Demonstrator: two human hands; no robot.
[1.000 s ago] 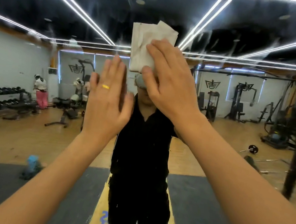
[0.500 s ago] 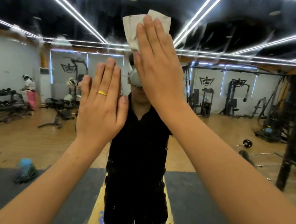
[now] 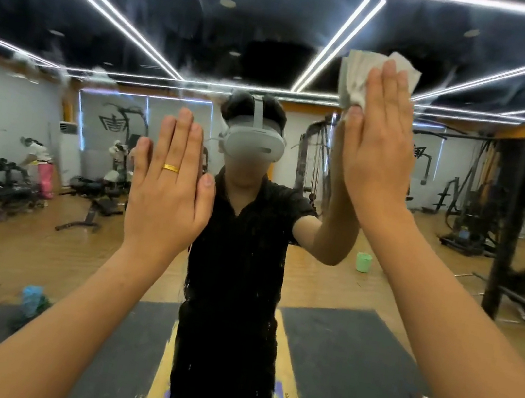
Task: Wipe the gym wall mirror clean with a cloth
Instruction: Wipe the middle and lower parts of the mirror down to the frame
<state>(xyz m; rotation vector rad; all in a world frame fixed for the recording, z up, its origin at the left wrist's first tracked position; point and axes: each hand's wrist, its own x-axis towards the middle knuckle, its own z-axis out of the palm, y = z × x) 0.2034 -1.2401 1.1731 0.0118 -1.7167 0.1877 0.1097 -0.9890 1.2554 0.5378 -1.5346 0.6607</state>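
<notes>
R hand [image 3: 377, 148] flat, fingers straight, pressing cloth [image 3: 356, 72] onto mirror [image 3: 144, 25], up high at right. L hand [image 3: 168, 190] flat against mirror too (gold ring [image 3: 170, 168] on it), fingers straight, holds nothing.

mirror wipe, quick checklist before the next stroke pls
1. Cloth pinned to the mirror under the flat fingers of the right hand: ok.
2. Cloth spread flat: not ok, it is bunched near the thumb.
3. Left hand flat on the glass, holding nothing: ok.
4. Glass free of smears: not ok, hazy streaks show at upper left.
5. Cloth damp enough: cannot tell.
</notes>
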